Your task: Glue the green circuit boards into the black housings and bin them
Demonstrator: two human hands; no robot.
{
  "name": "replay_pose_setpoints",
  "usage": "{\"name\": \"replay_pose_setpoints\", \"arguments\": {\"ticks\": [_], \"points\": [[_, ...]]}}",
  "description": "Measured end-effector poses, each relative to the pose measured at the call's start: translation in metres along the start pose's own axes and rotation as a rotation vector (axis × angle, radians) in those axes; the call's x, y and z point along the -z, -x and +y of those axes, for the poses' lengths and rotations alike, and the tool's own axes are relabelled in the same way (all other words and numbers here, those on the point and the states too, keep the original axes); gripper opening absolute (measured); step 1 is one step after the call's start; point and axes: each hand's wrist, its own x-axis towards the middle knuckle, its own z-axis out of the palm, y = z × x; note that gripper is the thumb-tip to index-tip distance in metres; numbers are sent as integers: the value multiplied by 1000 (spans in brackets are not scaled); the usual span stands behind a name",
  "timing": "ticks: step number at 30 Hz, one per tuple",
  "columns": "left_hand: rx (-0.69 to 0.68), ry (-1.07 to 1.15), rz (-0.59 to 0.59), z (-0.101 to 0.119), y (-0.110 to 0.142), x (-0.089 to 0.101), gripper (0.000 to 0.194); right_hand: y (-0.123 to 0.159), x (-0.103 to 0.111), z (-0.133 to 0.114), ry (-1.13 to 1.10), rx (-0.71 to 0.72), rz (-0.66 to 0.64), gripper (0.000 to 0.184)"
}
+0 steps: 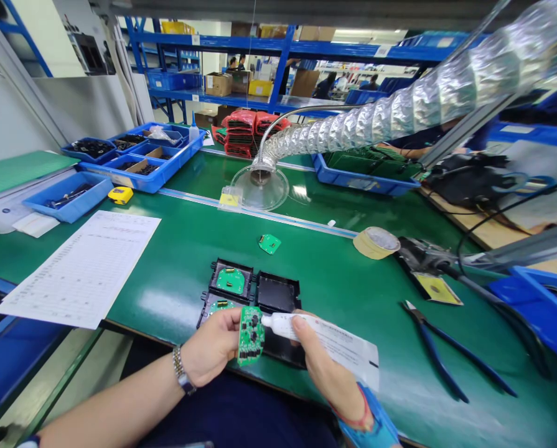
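Right hand (pixel 327 373), fingers (pixel 300 325) pinching white tube (pixel 287 326), tip touching green circuit board (pixel 251 336); left hand (pixel 210 345) gripping board, fingertips hidden behind it.

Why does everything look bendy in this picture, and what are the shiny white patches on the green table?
In the head view, the green workbench mat bows at its edges, a wide-lens stretch, and the silver duct swells toward the corner; the white patches are light glare; the left hand and right hand look fairly sharp.

Blue steel shelving (pixel 213 42) right across the back, cardboard boxes (pixel 218 84) sitting on its shelves, a pale wall (pixel 12 118) off to the left, a long green workbench (pixel 315 211) up front, bright ceiling lights (pixel 353 31) beyond, pale floor (pixel 58 379) just below the bench edge
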Motion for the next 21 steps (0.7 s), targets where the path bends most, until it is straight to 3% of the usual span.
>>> {"name": "replay_pose_setpoints", "arguments": {"ticks": [2, 6, 9, 13, 15, 19, 21], "points": [[-4, 8, -16, -1, 0, 1, 29, -3, 2, -3, 2, 85, -35, 30], [15, 47, 5, -1, 0, 4, 27, -9, 8, -7, -37, 257, -247, 36], [22, 51, 9, 0, 0, 3, 30, -1, 10, -1, -6, 150, -177, 24], [30, 32, 8, -2, 0, 1, 32, 9, 6, 2, -34, -26, -95, 26], [43, 23, 4, -3, 0, 0, 32, 7, 4, -7, -59, 56, -114, 24], [58, 5, 32, -6, 0, 0, 33, -5, 3, -31, -98, 267, -351, 36], [62, -2, 46, -8, 0, 1, 34, -9, 3, -38, -97, 301, -395, 36]]}}
